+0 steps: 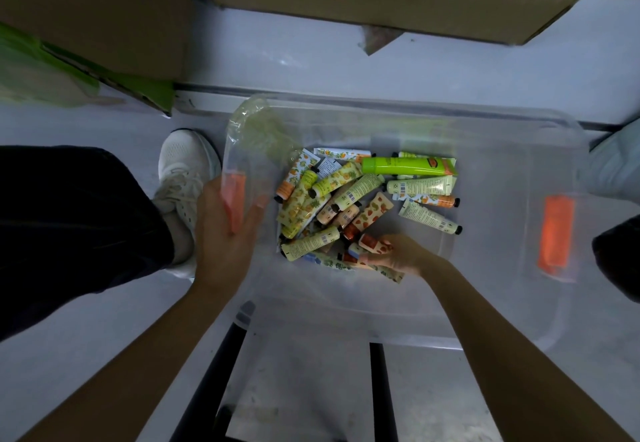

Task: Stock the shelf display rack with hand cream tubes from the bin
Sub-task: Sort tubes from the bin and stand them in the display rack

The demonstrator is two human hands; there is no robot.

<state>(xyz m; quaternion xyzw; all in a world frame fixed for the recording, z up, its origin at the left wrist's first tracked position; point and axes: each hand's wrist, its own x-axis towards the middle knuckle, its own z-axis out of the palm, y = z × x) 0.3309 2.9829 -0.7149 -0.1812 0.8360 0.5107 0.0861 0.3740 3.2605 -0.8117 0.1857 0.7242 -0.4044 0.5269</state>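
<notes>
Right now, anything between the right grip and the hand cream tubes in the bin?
Nothing visible. The clear plastic bin has no lid on, and the right grip is inside it, curled round a few patterned hand cream tubes. The crumpled clear plastic bag sits off at the far-left corner. The rack is out of view.

My clear plastic bin (491, 199), orange latches at both ends, holds a jumble of fruit-patterned hand cream tubes (346, 196), a bright green tube (405, 166) at the far side; my right hand (398, 254) grips a few.
</notes>
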